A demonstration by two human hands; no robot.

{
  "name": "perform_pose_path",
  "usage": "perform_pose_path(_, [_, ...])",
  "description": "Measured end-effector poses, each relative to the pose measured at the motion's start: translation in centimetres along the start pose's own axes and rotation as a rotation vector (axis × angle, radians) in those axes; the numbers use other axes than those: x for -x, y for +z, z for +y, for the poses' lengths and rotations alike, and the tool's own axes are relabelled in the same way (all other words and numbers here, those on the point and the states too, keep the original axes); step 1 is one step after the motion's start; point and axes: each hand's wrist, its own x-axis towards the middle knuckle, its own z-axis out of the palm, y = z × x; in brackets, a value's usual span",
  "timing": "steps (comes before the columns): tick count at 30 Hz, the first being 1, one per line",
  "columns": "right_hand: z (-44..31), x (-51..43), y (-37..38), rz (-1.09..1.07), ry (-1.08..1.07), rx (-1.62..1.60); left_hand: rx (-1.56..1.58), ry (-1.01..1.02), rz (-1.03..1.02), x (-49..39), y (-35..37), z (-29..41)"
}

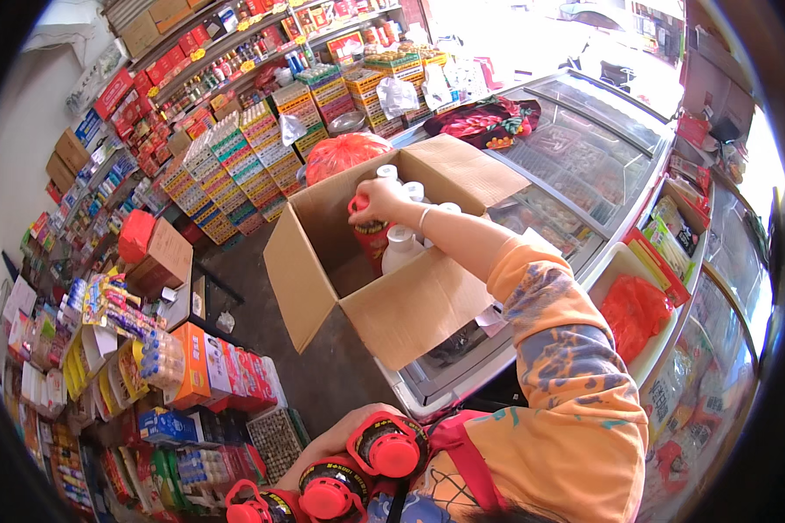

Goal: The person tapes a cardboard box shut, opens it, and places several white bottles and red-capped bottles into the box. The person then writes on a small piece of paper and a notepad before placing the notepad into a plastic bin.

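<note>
My right hand [376, 201] reaches into an open cardboard box [425, 294] and grips the red cap and handle of a bottle with a red label [370, 245]. Beside it in the box stand several white bottles [402, 247] with white caps. Three dark bottles with red caps and carry handles [392, 451] are hugged against my body. Around them curls my left arm, and my left hand [366, 420] lies against the uppermost bottle, its fingers mostly hidden. The box flaps are folded outward.
The box rests on a glass-topped chest freezer [589, 150], with a dark floral cloth [484, 122] behind it. A red plastic bag [347, 157] bulges beyond the box. Stacked egg trays [248, 157] line the back. Packed goods [216, 372] crowd the left. A white bin [647, 346] stands right.
</note>
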Motion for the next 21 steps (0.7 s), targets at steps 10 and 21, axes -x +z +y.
perform_pose_path(10, [-4.3, 4.7, -3.5, 0.197, -0.085, 0.228, 0.014, -0.003, -0.047, -1.4, 0.3, 0.5])
perform_pose_path(21, [-14.1, 27.6, -7.1, -0.364, -0.653, -1.053, -0.013, 0.013, -0.131, -4.1, 0.3, 1.6])
